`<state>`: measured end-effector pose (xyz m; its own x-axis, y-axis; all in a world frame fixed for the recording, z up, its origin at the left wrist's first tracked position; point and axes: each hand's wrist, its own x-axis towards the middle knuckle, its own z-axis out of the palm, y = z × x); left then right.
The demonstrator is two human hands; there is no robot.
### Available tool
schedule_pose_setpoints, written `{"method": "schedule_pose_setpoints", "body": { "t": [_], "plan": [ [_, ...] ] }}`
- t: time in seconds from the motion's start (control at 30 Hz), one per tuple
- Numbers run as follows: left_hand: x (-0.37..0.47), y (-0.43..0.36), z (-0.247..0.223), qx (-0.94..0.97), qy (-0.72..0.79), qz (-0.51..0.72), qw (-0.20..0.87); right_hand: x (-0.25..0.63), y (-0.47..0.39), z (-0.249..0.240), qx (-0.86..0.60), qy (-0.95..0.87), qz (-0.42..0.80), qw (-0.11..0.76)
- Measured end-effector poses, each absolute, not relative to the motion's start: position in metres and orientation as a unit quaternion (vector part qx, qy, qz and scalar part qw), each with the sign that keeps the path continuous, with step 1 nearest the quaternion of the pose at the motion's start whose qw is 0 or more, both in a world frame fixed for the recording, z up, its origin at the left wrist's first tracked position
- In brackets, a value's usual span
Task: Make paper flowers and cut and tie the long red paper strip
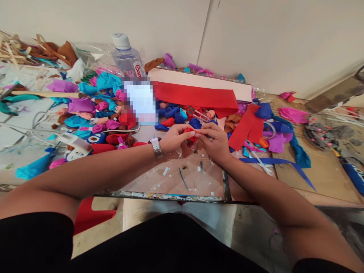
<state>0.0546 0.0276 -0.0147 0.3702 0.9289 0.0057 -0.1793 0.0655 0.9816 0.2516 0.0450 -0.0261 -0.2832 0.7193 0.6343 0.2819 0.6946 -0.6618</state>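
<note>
Both of my hands meet over the near part of the table, pinching a small folded piece of red fabric (191,135). My left hand (176,138), with a metal watch (156,147) on its wrist, grips it with thumb and fingers. From the other side, my right hand (213,141) closes its fingertips on the same piece. Much of the fabric is hidden by the fingers. Beyond my hands lies a wide red strip (196,96). Shorter red strips (246,127) lie to the right of my right hand.
Coloured fabric scraps and rolled rosettes (102,106) crowd the left. A water bottle (126,57) stands behind a lit, blurred screen (141,101). Wooden sticks (14,51) lie far left, a pincushion (321,132) right. A blue ribbon (277,161) reaches toward the table's front edge.
</note>
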Motion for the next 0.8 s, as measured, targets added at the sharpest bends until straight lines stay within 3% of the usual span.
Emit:
{"method": "schedule_pose_setpoints", "body": {
  "t": [0.8],
  "plan": [
    [0.058,0.030,-0.016,0.479,0.357,0.472,0.648,0.251,0.034,-0.017,-0.292,-0.820,0.169,0.462]
  ]
}}
